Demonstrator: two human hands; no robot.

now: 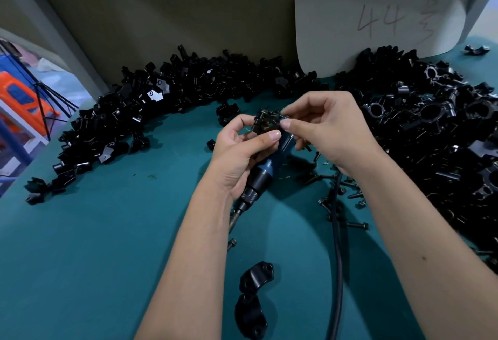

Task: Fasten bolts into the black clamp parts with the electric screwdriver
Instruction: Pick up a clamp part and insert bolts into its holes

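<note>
Hands, left hand [242,148] and right hand [323,129], fingers pinching one clamp part [265,122], two half-clamps [254,302] nearby

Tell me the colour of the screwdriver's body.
Blue, with a black collar toward the bit end; the head view shows the screwdriver between the hands.

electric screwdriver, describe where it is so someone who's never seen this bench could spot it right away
Start at the teal table ringed by heaps of black clamp parts. In the middle, both forearms meet; the electric screwdriver lies under the left hand, slanting toward the viewer. It is the only blue-bodied tool, with a black collar.
</note>
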